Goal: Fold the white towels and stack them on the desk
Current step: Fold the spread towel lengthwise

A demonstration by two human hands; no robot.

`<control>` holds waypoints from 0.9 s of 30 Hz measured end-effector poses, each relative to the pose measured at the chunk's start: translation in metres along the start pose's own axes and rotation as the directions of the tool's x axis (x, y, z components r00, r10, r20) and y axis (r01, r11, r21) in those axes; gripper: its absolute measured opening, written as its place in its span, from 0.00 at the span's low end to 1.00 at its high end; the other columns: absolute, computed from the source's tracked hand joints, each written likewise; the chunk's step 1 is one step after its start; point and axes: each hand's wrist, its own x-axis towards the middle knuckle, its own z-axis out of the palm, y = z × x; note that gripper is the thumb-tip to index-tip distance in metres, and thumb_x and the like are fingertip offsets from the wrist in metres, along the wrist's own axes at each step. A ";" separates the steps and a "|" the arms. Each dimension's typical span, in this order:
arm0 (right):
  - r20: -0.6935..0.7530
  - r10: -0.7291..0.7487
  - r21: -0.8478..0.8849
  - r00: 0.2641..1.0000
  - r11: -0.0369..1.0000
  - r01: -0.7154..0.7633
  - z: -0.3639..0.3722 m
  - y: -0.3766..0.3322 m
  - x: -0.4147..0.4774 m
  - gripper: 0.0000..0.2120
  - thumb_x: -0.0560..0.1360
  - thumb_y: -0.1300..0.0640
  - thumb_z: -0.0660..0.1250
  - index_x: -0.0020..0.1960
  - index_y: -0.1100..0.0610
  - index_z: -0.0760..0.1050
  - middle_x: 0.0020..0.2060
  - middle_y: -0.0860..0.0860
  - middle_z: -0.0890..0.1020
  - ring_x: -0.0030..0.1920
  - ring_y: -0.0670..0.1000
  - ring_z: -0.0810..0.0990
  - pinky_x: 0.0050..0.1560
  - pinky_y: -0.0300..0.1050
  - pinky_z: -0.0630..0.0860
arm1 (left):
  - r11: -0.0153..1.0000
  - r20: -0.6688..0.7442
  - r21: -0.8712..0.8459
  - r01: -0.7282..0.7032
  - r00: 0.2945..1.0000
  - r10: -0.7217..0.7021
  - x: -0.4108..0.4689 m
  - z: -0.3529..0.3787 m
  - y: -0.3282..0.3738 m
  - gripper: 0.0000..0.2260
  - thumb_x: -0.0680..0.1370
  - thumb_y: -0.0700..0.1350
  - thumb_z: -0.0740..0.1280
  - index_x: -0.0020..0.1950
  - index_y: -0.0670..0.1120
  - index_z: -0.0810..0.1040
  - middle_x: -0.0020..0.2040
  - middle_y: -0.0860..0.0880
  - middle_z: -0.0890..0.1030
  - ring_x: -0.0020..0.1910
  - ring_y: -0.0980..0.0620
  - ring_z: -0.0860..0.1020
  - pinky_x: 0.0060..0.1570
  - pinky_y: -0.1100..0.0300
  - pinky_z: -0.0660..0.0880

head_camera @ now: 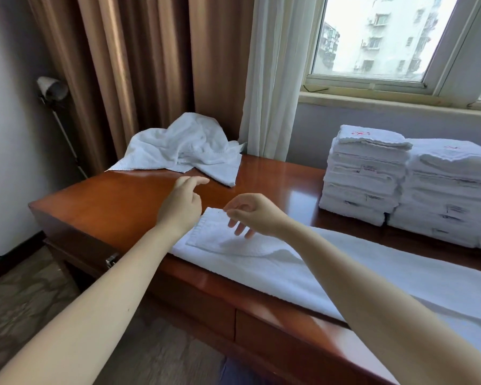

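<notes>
Seen from above: wooden desk [128, 201] across mid-frame. Left hand [182, 202] reached toward crumpled towel [186, 145] at upper centre, fingers apart, empty. Right hand [254, 215] hovered over partly folded towel [261, 259] at lower centre, fingers loosely curled, gripping nothing. Two finished stacks [406, 182] at right. Probably between towels; next, likely pulling over the crumpled one. Long towel's right end cut off by frame.

Both forearms [100, 301] bare, no sleeves; perhaps blue trousers [233, 373] below.
</notes>
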 end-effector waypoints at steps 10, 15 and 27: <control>-0.348 0.049 -0.245 0.936 0.959 -0.142 -0.044 0.054 -0.078 0.10 0.73 0.54 0.68 0.40 0.38 0.76 0.38 0.41 0.82 0.41 0.43 0.80 0.47 0.51 0.81 | 0.979 0.438 -0.037 -0.199 0.877 0.195 -0.058 0.048 0.042 0.21 0.72 0.49 0.69 0.65 0.59 0.74 0.67 0.60 0.72 0.67 0.59 0.68 0.64 0.59 0.68; -0.282 0.055 -0.319 0.958 0.936 -0.147 -0.051 0.069 -0.124 0.13 0.67 0.53 0.74 0.48 0.40 0.76 0.47 0.40 0.80 0.48 0.43 0.77 0.50 0.47 0.77 | 0.969 0.446 0.012 -0.247 0.869 0.215 -0.073 0.063 0.054 0.22 0.73 0.48 0.68 0.66 0.59 0.74 0.66 0.61 0.71 0.64 0.58 0.71 0.57 0.60 0.69; -0.448 0.045 -0.626 0.893 0.698 -0.349 -0.072 0.066 -0.160 0.16 0.71 0.64 0.61 0.52 0.50 0.82 0.49 0.47 0.84 0.52 0.53 0.80 0.44 0.45 0.76 | 0.938 0.306 0.196 -0.287 0.926 0.220 -0.061 0.061 0.055 0.13 0.77 0.39 0.61 0.56 0.52 0.79 0.58 0.53 0.81 0.54 0.49 0.78 0.48 0.55 0.74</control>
